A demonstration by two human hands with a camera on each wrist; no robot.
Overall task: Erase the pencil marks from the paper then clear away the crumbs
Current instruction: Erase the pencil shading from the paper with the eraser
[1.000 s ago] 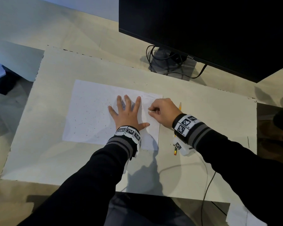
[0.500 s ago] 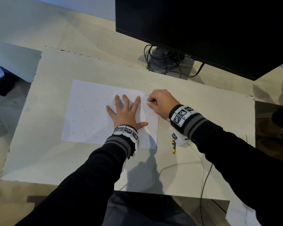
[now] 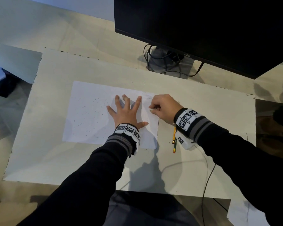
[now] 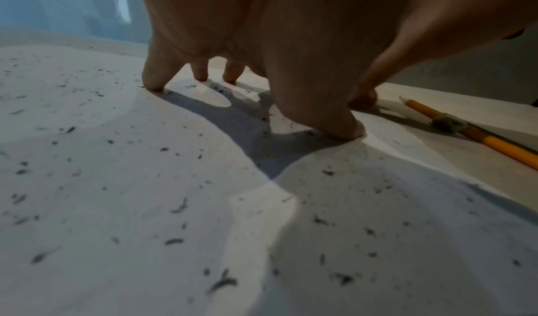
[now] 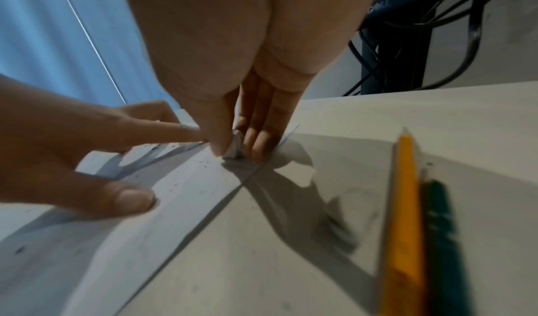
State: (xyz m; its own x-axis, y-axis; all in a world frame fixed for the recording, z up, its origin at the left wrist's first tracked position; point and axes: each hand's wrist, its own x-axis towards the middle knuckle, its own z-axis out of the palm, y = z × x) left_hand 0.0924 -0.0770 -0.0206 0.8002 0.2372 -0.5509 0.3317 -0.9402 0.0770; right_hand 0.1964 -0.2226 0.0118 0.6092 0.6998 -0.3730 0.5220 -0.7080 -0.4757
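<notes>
Pinching eraser, right hand; left hand splayed on paper.

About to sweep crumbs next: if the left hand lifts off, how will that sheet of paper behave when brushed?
The paper is thin and loose, so it probably slides or buckles once the left hand releases it. Its right edge already seems slightly raised, so it may curl. The crumbs look light and should scatter easily.

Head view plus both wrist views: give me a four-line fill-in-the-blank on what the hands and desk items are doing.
1. The left hand presses the white paper sheet with fingers ____.
2. The right hand pinches a small grey ____.
3. Dark eraser crumbs lie scattered on the ____.
4. The yellow pencil lies to the ____ of the sheet.

Missing words: spread; eraser; paper; right
</notes>
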